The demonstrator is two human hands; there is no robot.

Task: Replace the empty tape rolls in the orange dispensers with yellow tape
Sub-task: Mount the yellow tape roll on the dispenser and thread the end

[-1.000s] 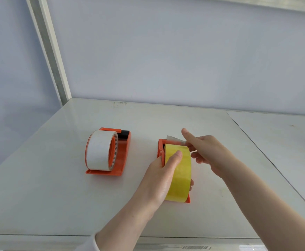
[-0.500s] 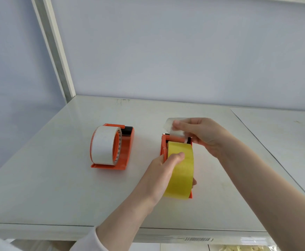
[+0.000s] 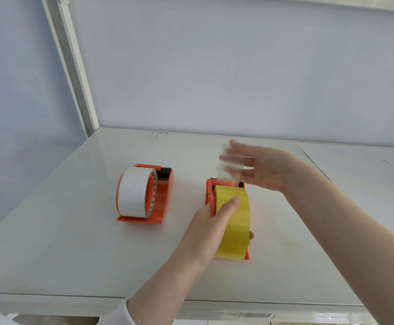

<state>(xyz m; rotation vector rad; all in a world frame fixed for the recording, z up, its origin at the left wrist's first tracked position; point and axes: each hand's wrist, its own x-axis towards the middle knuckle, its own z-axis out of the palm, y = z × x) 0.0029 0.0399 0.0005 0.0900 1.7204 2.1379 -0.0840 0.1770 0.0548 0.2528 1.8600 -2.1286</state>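
Yellow tape clamped in left hand grip; right hand blurred, grip unclear; white roll print unreadable.

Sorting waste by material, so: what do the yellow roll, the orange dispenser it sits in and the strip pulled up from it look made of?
Yellow roll: probably plastic film tape, smooth with a soft sheen. Orange dispenser: seemingly moulded plastic, even colour, thin rigid walls, semi-gloss. Strip: thin, nearly clear film; the right hand's fingers show through it, blurred.
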